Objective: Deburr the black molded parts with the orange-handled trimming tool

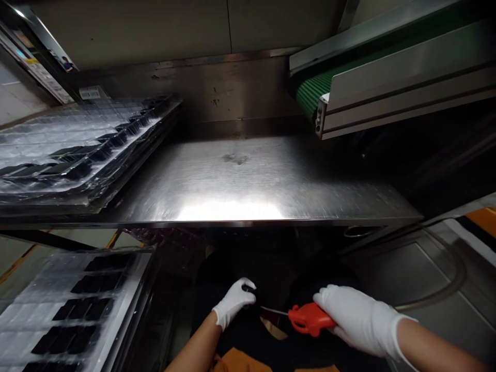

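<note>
right hand: the right hand (pixel 360 320) in a white glove is closed around the grip of a red air blow gun (pixel 310 319), and the fingers wrap it firmly.
left hand: the left hand (pixel 233 302) in a white glove is half curled in front of the body. a dark thing seems to be at its fingertips, but it is too dark for me to tell if this hand holds anything.
gun position: the gun is low, in front of the body, and its thin metal nozzle (pixel 274 311) points to the left hand and stops just beside it.
progress: the pictures show 1 tool in hand and both hands together low over the dark clothes. neither hand touches the trays, so work on them is not seen.
trays: 1 stack of clear plastic trays with black pockets (pixel 73 150) lies on the steel table (pixel 248 175), and 1 more stack (pixel 65 315) is lower at the left.
rest: a green belt conveyor (pixel 313 93) with an aluminium frame (pixel 403 88) stands at the upper right, well apart from the hands.
</note>
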`<state>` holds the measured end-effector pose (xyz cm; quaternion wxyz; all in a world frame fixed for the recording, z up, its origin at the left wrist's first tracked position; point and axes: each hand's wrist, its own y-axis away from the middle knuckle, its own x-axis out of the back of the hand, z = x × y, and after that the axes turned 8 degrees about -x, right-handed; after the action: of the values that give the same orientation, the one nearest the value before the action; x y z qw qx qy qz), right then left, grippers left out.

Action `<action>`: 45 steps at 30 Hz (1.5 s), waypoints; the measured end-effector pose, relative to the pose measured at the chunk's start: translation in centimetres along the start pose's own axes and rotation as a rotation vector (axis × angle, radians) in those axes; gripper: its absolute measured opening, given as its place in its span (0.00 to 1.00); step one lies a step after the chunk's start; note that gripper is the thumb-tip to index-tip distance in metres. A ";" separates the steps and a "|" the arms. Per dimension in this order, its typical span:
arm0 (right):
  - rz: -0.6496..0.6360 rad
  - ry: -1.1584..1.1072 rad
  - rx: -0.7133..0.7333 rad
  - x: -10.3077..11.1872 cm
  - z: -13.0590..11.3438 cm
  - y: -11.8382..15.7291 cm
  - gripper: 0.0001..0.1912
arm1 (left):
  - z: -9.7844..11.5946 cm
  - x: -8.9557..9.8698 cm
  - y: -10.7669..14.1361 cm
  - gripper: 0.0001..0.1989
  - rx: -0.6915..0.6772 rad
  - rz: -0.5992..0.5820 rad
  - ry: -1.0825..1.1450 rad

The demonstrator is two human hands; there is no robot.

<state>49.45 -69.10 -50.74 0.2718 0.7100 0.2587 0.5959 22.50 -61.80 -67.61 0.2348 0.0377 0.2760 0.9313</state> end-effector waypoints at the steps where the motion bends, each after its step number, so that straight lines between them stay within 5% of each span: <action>1: 0.006 -0.005 0.005 0.0 0.0 0.0 0.13 | 0.2 0.2 0.0 0.18 0.007 0.021 0.059; 7: 0.039 -0.022 0.043 -0.1 -0.2 -0.5 0.13 | 1.5 0.4 0.7 0.19 0.019 0.063 0.374; 15: 0.090 -0.030 0.034 -0.1 0.2 -1.2 0.12 | 2.0 0.4 1.2 0.29 0.084 0.017 0.394; 20: 0.053 0.020 0.012 0.3 0.2 -1.0 0.13 | 1.5 0.0 1.1 0.27 -0.002 -0.068 0.249; 25: 0.020 0.071 0.026 1.3 0.2 -0.7 0.14 | 0.8 -0.6 1.7 0.24 -0.253 -0.255 -0.282; 31: -0.081 0.161 -0.022 2.3 0.0 -0.7 0.15 | 0.9 -1.2 2.4 0.23 -0.305 -0.298 -0.358; 36: -0.044 0.081 0.014 1.5 0.1 -1.0 0.15 | 1.6 -1.5 2.0 0.07 -0.203 -0.218 -0.291; 45: 0.030 -0.004 0.057 0.4 0.8 -1.4 0.14 | 3.3 -0.2 2.2 0.15 0.010 -0.198 0.348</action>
<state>50.27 -67.87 -51.52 0.2430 0.7225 0.2645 0.5907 22.38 -61.85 -63.61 0.2738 -0.1500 0.3195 0.8947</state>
